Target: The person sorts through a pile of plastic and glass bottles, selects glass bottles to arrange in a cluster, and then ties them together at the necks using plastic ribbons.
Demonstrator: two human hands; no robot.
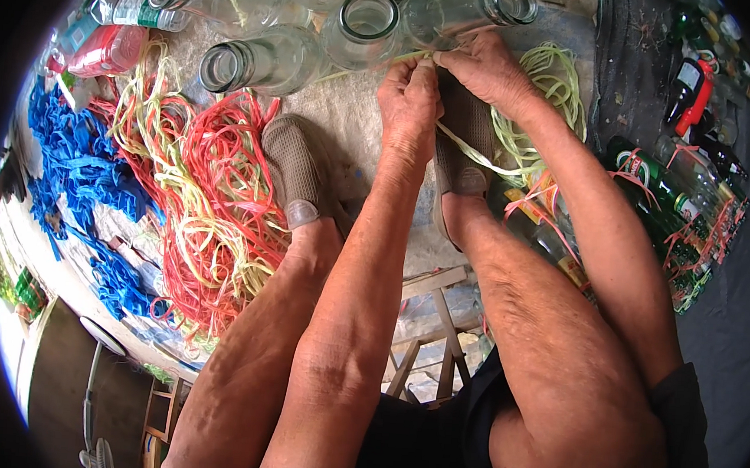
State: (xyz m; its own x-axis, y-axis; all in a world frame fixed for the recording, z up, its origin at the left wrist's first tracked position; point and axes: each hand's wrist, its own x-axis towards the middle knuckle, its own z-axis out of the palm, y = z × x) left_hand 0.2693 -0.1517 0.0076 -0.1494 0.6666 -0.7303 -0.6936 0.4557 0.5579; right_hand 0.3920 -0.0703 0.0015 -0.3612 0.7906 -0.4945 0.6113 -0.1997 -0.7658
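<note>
Your left hand (408, 104) and right hand (493, 73) pinch a pale yellow-green strip (412, 56); clear glass bottles (283, 58) just beyond them, tangled red-and-yellow strips (231, 185) to their left.

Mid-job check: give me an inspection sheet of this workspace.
Surface: worn, pale ground covering under the shoes.
Work items: clear glass bottles grouped ahead; pale yellow-green strip beside them.
Clutter: heaped red and yellow strips and blue strips at left.
Hands: left hand and right hand close together, fingertips pinching the pale yellow-green strip.
Cables: nothing seen.
Surroundings: green bottles at right.
</note>
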